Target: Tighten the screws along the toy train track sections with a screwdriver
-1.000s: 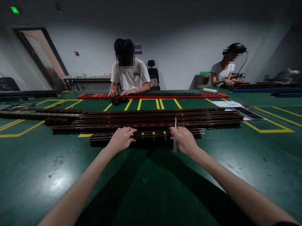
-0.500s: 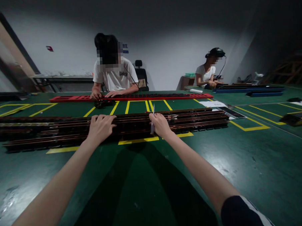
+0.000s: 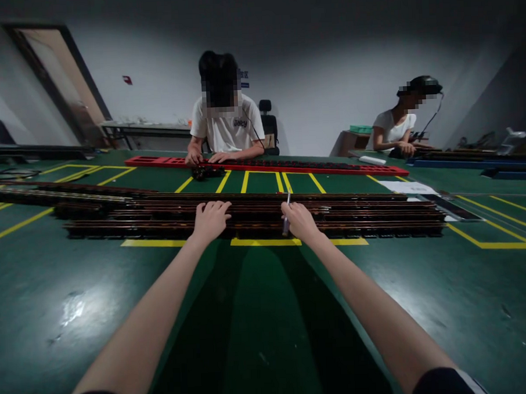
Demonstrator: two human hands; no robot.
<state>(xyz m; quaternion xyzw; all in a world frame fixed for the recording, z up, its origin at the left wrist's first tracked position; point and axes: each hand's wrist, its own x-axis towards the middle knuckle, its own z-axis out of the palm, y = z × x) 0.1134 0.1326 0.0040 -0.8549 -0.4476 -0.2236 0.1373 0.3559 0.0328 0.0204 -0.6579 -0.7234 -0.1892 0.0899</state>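
A long bundle of thin dark strips (image 3: 255,217) with copper-coloured edges lies across the green table (image 3: 260,336). On the left part of its middle rests my left hand (image 3: 212,222), fingers apart and bent over the strips, with nothing seen in its grasp. My right hand (image 3: 299,220) is closed round a slim pen-like tool (image 3: 286,225), held roughly upright over the bundle, its thin tip pointing up and away. What the right fingertips touch beneath the tool is hidden.
Beyond the bundle, a long red tray (image 3: 322,166) lies before a person in a white shirt (image 3: 227,126), whose hands are on dark parts (image 3: 207,171). Papers (image 3: 406,187) and a dark flat panel (image 3: 453,208) lie right. Another person (image 3: 393,130) sits behind blue trays (image 3: 444,164).
The whole view has shifted, so the bundle and people appear further right. Both hands keep nearly the same place on the strips, and the tool stays in my right hand.
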